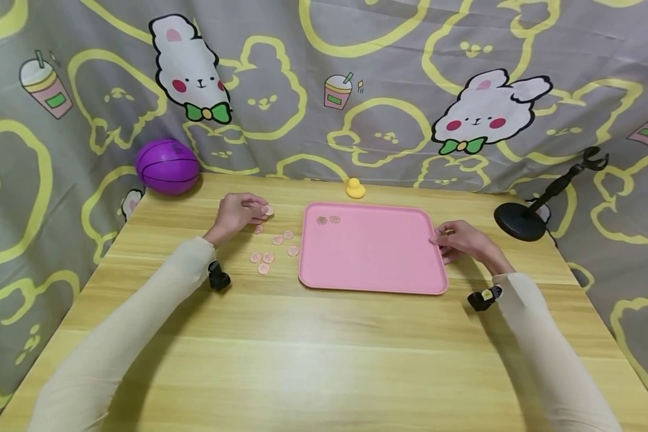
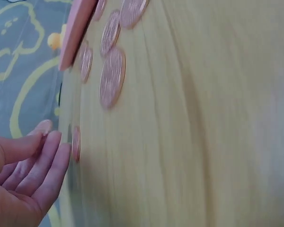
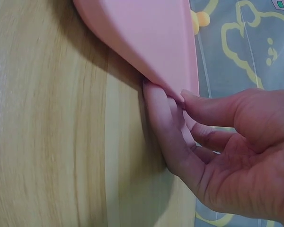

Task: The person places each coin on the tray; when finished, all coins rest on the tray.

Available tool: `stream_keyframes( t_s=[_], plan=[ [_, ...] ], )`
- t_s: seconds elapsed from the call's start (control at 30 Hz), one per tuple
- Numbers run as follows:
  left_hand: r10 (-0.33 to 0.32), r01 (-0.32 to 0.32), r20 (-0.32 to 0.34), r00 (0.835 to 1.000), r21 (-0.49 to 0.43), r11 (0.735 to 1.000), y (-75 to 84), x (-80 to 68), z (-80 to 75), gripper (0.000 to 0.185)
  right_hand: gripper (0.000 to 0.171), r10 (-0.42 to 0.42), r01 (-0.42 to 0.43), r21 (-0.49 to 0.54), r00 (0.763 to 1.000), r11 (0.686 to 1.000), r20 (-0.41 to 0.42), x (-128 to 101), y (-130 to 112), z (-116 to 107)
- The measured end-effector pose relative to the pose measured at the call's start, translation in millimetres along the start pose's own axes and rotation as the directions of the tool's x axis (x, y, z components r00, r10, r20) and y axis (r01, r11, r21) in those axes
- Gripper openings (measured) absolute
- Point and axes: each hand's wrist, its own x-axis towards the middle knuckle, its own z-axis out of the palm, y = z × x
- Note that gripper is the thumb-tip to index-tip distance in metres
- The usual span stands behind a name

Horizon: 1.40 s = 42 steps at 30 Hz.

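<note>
Between thumb and fingertips my left hand [image 1: 236, 212] pinches a copper-coloured coin [image 1: 268, 210], just above the table left of the pink tray [image 1: 375, 258]. In the left wrist view the held coin [image 2: 44, 126] is mostly covered by the fingers. One loose coin [image 1: 259, 229] lies right below that hand, and several more coins [image 1: 268, 258] are scattered between it and the tray. Two coins [image 1: 321, 221] lie side by side in the tray's upper left corner. My right hand [image 1: 462, 240] grips the tray's right rim, thumb on top and fingers underneath, as the right wrist view shows.
A yellow rubber duck [image 1: 355, 188] stands behind the tray. At the back left sits a purple ball [image 1: 168, 167], and a black stand [image 1: 521, 222] is at the back right. A patterned curtain [image 1: 281, 144] hangs along the table's far edge.
</note>
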Motion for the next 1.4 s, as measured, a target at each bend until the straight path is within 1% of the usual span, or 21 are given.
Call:
stream_keyframes(
  t_s=[0.17, 0.27, 0.4, 0.5, 0.6, 0.67, 0.73, 0.8, 0.9, 1.03, 1.13, 1.2, 1.3, 1.37, 1.4],
  plan=[
    [-0.037, 0.038, 0.023, 0.999, -0.053, 0.998, 5.4, -0.2, 8.7, 0.027, 0.032, 0.003, -0.003, -0.002, 1.000, 1.000, 0.006, 2, 1, -2],
    [-0.031, 0.034, 0.039, 0.999, -0.087, 0.996, 10.4, -0.2, 15.1, 0.026, 0.032, 0.002, -0.002, -0.007, 1.000, 1.000, 0.008, 2, 2, -2],
    [-0.006, 0.015, 0.068, 0.998, -0.144, 0.989, 17.6, -1.5, 27.3, 0.026, 0.032, -0.003, 0.003, -0.005, 1.000, 1.000, 0.002, 2, 4, -2],
    [-0.003, 0.017, 0.090, 0.996, -0.154, 0.988, 21.2, -3.6, 38.5, 0.024, 0.033, -0.002, 0.002, -0.003, 1.000, 1.000, -0.003, 4, 4, -1],
    [-0.015, 0.031, 0.111, 0.994, -0.138, 0.990, 23.5, -6.6, 48.6, 0.021, 0.033, 0.001, -0.001, -0.002, 1.000, 1.000, -0.002, 5, 5, -1],
    [-0.009, 0.022, 0.114, 0.993, -0.113, 0.993, 25.2, -8.4, 54.5, 0.019, 0.032, -0.002, 0.002, -0.006, 1.000, 1.000, 0.003, 5, 5, -1],
    [0.020, -0.011, 0.113, 0.993, -0.082, 0.997, 27.2, -8.5, 60.4, 0.019, 0.032, -0.002, 0.002, -0.004, 1.000, 1.000, 0.004, 5, 5, -1],
    [0.065, -0.061, 0.110, 0.992, -0.042, 0.997, 30.4, -8.2, 66.6, 0.019, 0.031, -0.007, 0.007, -0.004, 1.000, 1.000, 0.005, 5, 5, -1],
    [0.136, -0.134, 0.123, 0.983, -0.023, 0.991, 33.9, -4.9, 78.2, 0.018, 0.029, -0.008, 0.008, 0.002, 1.000, 1.000, 0.004, 3, 7, -1],
    [0.186, -0.194, 0.158, 0.970, 0.037, 0.980, 37.5, -1.4, 92.0, 0.013, 0.028, -0.011, 0.011, 0.010, 1.000, 1.000, 0.009, 1, 8, 0],
    [0.178, -0.195, 0.191, 0.965, 0.075, 0.978, 41.1, -0.3, 100.7, 0.010, 0.029, -0.013, 0.013, 0.007, 1.000, 1.000, 0.009, -1, 7, 1],
    [0.159, -0.174, 0.213, 0.964, 0.054, 0.983, 43.5, 1.1, 105.7, 0.010, 0.030, -0.012, 0.012, 0.000, 1.000, 1.000, 0.007, -1, 6, 0],
    [0.123, -0.130, 0.224, 0.967, 0.019, 0.991, 44.7, 4.2, 112.1, 0.011, 0.030, -0.007, 0.007, -0.004, 1.000, 1.000, 0.008, 0, 6, 0],
    [0.107, -0.113, 0.227, 0.968, 0.015, 0.993, 44.9, 5.6, 115.4, 0.011, 0.029, -0.006, 0.006, -0.002, 1.000, 1.000, 0.011, 1, 5, -1],
    [0.105, -0.115, 0.225, 0.969, 0.030, 0.993, 44.6, 6.1, 116.8, 0.011, 0.029, -0.006, 0.006, 0.000, 1.000, 1.000, 0.014, 1, 5, -1]
  ],
)
